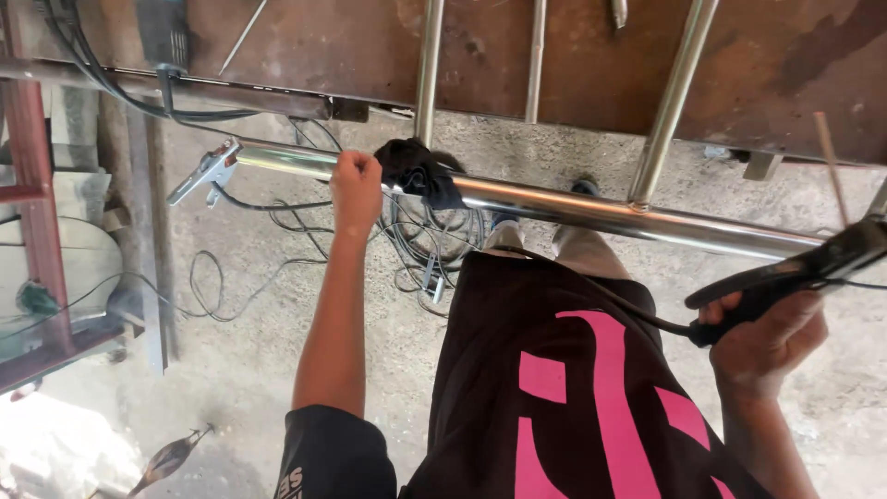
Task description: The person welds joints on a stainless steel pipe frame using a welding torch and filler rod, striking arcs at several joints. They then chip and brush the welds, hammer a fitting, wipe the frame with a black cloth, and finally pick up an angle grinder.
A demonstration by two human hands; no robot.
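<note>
My left hand point(356, 189) is closed around a shiny steel tube point(573, 208) that runs across the view, part of a frame with upright tubes point(670, 102). A black cloth point(420, 171) hangs on the tube right beside that hand. My right hand point(767, 333) grips a black welding electrode holder point(804, 268) with a thin rod point(829, 162) sticking up from its jaw, just below the tube's right end. A metal ground clamp point(205, 173) is clipped on the tube's left end.
A rusty steel table point(573, 55) carries the frame's far side. Tangled black cables point(305, 249) lie on the concrete floor below. A red metal stand point(32, 176) is at the left. My black shirt with pink print fills the lower middle.
</note>
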